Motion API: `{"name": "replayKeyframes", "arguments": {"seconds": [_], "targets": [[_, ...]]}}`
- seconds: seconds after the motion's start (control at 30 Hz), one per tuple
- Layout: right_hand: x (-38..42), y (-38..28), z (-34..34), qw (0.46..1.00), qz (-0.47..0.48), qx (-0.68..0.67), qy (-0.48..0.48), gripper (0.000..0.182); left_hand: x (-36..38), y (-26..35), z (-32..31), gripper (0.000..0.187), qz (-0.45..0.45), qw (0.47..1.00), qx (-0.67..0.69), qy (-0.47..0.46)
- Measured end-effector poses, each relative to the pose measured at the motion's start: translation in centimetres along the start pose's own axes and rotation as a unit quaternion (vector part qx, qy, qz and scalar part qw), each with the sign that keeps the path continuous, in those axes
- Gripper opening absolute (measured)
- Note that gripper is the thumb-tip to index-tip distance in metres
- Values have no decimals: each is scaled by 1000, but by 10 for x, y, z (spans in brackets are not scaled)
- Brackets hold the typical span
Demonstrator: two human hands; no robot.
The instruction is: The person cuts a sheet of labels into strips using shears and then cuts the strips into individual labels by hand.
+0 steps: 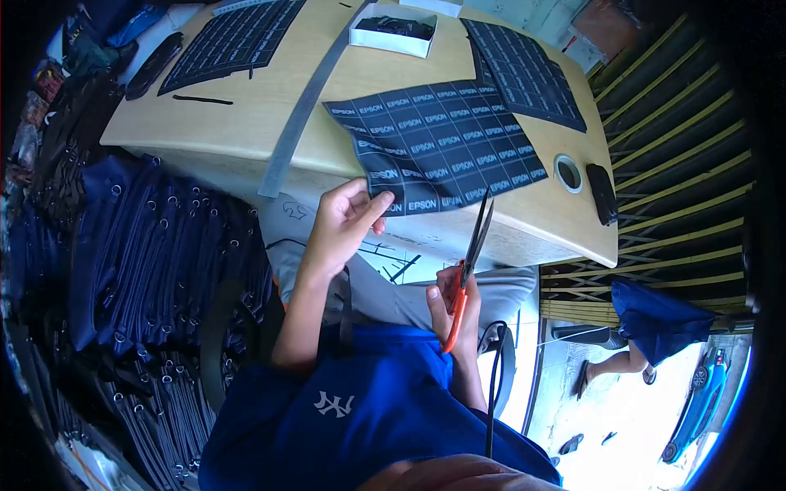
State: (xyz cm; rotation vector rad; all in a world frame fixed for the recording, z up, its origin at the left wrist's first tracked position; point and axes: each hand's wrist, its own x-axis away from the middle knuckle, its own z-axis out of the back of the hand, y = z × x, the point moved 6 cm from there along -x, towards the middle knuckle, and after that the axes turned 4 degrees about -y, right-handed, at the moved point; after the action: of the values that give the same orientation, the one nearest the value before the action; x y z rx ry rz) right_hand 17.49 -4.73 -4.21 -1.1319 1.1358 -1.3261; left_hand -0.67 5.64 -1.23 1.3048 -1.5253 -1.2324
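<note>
Right now your left hand (pixel 348 219) has its grip pinched closed, thumb over fingers, on the near-left corner of the dark EPSON-printed sheet (pixel 446 135). That sheet lies partly on the worktop (pixel 254 123), its near edge lifted and bowed beyond the edge. Your right hand (pixel 470 309) has its grip curled around the orange handles of the scissors (pixel 467 270), blades slightly parted, tips at the sheet's near edge; you can't tell whether they touch it. A white box (pixel 391 47) sits farther back.
</note>
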Motion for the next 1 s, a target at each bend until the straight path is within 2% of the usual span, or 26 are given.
{"name": "replayKeyframes", "arguments": {"seconds": [0.03,0.1,0.17,0.27,0.3,0.37,0.43,0.6,0.73,0.83,0.9,0.93,1.0], "targets": [[0,0,1,1000,-5,-8,4,37,-4,5,3,16,0,1000,2,-1],[-1,2,2,1000,4,3,-9,37,-12,7,-1,18,46,993,-13,-104],[2,1,3,1000,13,11,-22,36,-15,5,4,21,46,992,-18,-117],[8,-9,-3,997,18,4,-72,36,-9,13,17,21,32,999,-39,-4],[10,-9,-6,995,2,15,-97,36,-6,11,15,21,36,999,-41,-2],[16,-5,-13,992,-20,23,-125,36,3,12,21,18,-4,996,-15,86],[21,2,-22,985,-38,15,-166,37,10,8,21,16,-7,996,7,93],[28,-3,-32,969,-90,105,-203,35,24,-1,24,15,-2,992,49,118],[32,9,-36,959,-113,86,-244,35,25,-5,28,15,7,992,61,113],[32,9,-40,946,-151,26,-284,42,26,-3,28,14,10,991,58,120],[30,3,-44,947,-67,-3,-314,54,27,1,27,13,-7,992,31,119],[31,3,-45,939,-89,-4,-332,59,27,1,27,14,-9,992,37,121],[28,2,-48,941,-94,-22,-323,57,27,0,25,14,-8,992,43,122]]}}
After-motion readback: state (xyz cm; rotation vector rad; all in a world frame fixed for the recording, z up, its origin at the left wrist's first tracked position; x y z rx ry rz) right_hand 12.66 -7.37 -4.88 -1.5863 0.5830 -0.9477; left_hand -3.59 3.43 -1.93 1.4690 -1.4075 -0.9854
